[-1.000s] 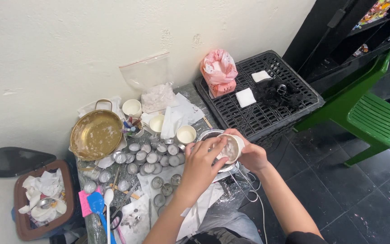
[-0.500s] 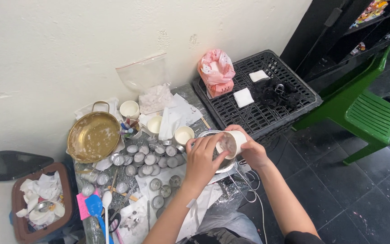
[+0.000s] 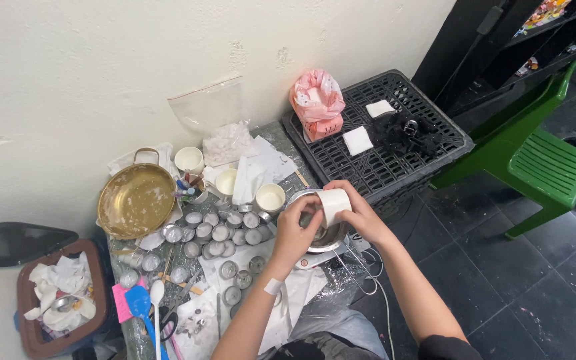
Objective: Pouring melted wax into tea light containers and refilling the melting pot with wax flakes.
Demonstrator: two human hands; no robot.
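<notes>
My left hand (image 3: 295,230) is curled, its fingers bent in toward the mouth of a small white paper cup (image 3: 335,205); whether the fingertips reach inside the cup I cannot tell. My right hand (image 3: 361,217) wraps around the cup from the right side, fingers pressed on its wall, holding it tipped so that its mouth points down and left. The cup hangs right above a small metal bowl (image 3: 325,237), which sits at the near right edge of the cluttered work surface (image 3: 281,137).

Nearer to me and to the left lie a blue spatula (image 3: 143,305), a white spoon (image 3: 159,293) and sheets of white paper (image 3: 288,313). Just left of my left hand stand rows of small round metal tealight cups (image 3: 221,233), packed close together. A little farther off are three more paper cups, one (image 3: 270,198) just beyond my left hand, with wax-coloured fill in it. To the far left rests a brass-coloured pan (image 3: 135,200) with white smears, and at the left edge a brown bin (image 3: 61,300) holds crumpled tissue.

Against the wall leans a clear plastic bag (image 3: 218,120) with white chunks in its bottom. To the right of it a black plastic crate (image 3: 381,153) carries a pink bag (image 3: 318,107) and two white squares. Farthest right stands a green plastic chair (image 3: 541,160) on the dark tiled floor.
</notes>
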